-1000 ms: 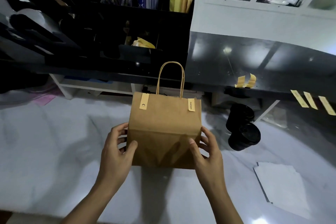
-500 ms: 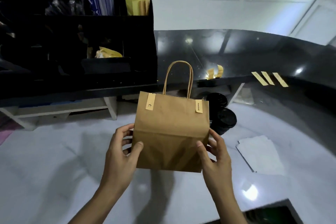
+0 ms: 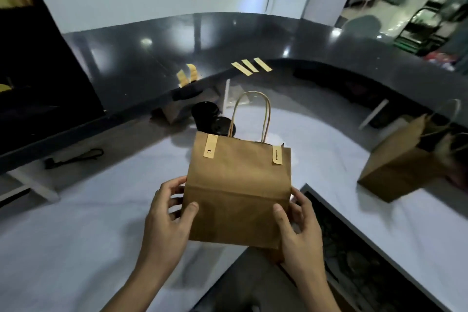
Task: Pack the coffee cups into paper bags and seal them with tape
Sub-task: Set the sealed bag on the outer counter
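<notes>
Both hands hold a sealed brown paper bag (image 3: pixel 238 185) upright in the air, above the near edge of the white desk (image 3: pixel 76 210). The left hand (image 3: pixel 167 220) grips the bag's lower left side, thumb on the front face and fingers wrapped behind; the right hand (image 3: pixel 298 230) grips the lower right corner the same way. Two tape strips (image 3: pixel 210 147) fold over the top edge on either side of the twisted paper handle (image 3: pixel 253 114), so this bag looks packed and taped, though what is inside cannot be seen from here.

The step in hand appears to be carrying the finished bag to a resting place. A second paper bag (image 3: pixel 400 167) stands on the desk's right wing, leaning a little, and the likely move is to set this one down near it, on its flat base, before letting go.

After that the work goes back toward the dark lidded coffee cups (image 3: pixel 210 119) standing behind the held bag near the desk's far edge; their number is hard to tell in the dim light. Spare tape strips (image 3: pixel 250 66) stick to the edge of the dark raised counter (image 3: pixel 278 40), ready for the next seal, which will need one hand free.
</notes>
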{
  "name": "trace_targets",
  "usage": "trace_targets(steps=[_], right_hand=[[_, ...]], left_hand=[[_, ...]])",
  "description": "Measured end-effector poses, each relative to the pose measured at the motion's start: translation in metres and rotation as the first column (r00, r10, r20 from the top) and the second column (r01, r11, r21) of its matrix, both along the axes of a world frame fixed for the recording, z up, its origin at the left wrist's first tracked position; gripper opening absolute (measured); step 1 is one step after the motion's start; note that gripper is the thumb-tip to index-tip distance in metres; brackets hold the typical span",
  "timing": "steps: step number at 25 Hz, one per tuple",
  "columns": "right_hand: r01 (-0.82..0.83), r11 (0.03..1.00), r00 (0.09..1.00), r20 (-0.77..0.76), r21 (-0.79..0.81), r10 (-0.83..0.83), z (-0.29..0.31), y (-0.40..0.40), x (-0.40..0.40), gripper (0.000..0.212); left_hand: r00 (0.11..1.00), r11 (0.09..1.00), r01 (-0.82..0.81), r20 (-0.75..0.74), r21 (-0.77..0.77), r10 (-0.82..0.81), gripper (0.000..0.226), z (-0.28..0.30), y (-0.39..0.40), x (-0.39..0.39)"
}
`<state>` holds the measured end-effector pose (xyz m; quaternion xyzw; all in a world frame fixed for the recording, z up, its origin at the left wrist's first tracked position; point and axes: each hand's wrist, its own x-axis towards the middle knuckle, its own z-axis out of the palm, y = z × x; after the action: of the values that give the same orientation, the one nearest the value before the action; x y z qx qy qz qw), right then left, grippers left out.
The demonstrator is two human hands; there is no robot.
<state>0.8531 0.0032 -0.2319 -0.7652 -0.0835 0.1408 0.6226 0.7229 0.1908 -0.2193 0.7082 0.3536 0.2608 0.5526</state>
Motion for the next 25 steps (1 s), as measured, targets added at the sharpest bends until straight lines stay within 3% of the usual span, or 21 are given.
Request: trace_targets(steps=[6, 15, 25], right_hand=[[0.239, 0.971, 0.971, 0.004, 0.03, -0.239, 0.007, -0.075, 0.007, 0.047], [0.41, 0.909, 0.91, 0.034, 0.079, -0.413, 0.021, -0.237, 0.019, 0.041], [0.66, 0.749, 0.75, 0.016, 0.059, -0.661, 0.02, -0.436, 0.016, 0.042]], left_hand=[[0.982, 0.981, 0.185, 0.032, 0.052, -0.186, 0.043, 0.019, -0.058, 0.047], [0.924, 0.926, 0.371, 0.071, 0.07, -0.375, 0.043, 0.031, -0.209, 0.105], [0.752, 0.754, 0.657, 0.057, 0.024, -0.657, 0.044, 0.027, -0.395, 0.165]])
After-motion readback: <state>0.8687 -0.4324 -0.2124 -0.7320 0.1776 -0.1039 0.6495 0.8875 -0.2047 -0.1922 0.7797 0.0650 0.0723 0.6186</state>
